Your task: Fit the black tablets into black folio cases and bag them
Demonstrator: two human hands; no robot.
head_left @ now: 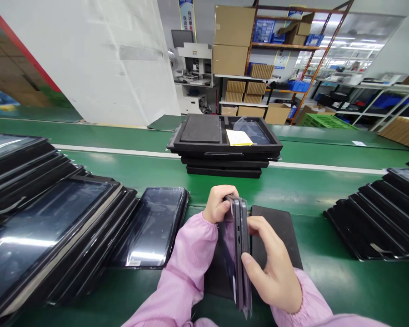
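Observation:
A pair of dark tablets (239, 240) in clear film is held on edge, face to face or back to back, in front of me; their side ports show. My left hand (221, 203) is closed around their far upper end, thumb toward me. My right hand (272, 263) is at their right side, with thumb and forefinger pressed against the near tablet; its other fingers are partly hidden. Beneath them lies a black foam pad (276, 231) on the green work surface. Left of my left sleeve, film-wrapped tablets (157, 222) lie in a short stack, screen up.
Tall leaning stacks of tablets (54, 227) fill the left side. Another slanted stack (378, 218) stands at right. Ahead are black foam trays (225, 147) with a yellow-edged paper (239, 137) on top. Behind the green bench (327, 145) stand shelves and cardboard boxes (233, 41).

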